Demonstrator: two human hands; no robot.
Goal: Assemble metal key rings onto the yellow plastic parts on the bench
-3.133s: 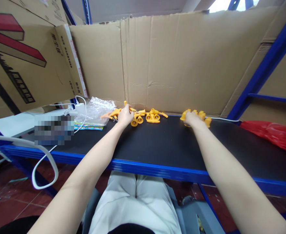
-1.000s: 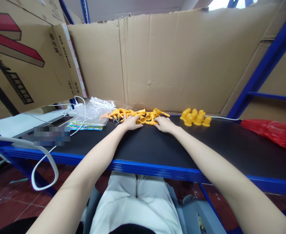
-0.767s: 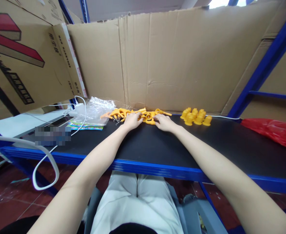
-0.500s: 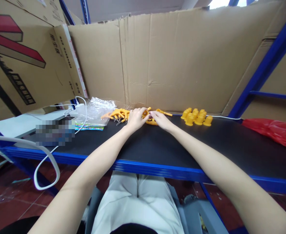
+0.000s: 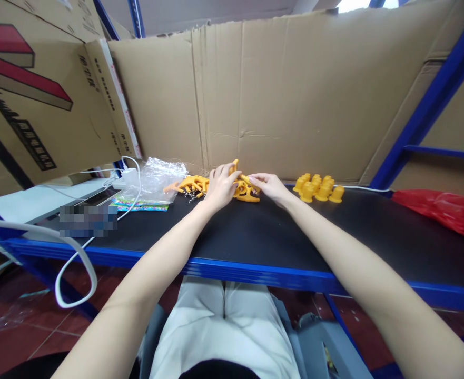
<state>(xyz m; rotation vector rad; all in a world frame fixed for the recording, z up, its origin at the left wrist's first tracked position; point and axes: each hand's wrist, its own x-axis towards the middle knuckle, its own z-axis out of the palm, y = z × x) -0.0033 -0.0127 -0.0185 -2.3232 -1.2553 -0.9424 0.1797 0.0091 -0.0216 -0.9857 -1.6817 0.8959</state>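
At the back of the bench (image 5: 263,231), my left hand (image 5: 219,187) and right hand (image 5: 274,189) grasp yellow plastic (image 5: 250,181), cardboard (image 5: 295,100) just behind, room toward the blue front rail (image 5: 255,275).

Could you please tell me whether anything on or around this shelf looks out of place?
No spill shows. Slightly odd: a white cable hangs in a loop past the shelf's blue front edge, where it might snag, and the cardboard panel has a ragged top. The yellow cups stand upright, grouped together.
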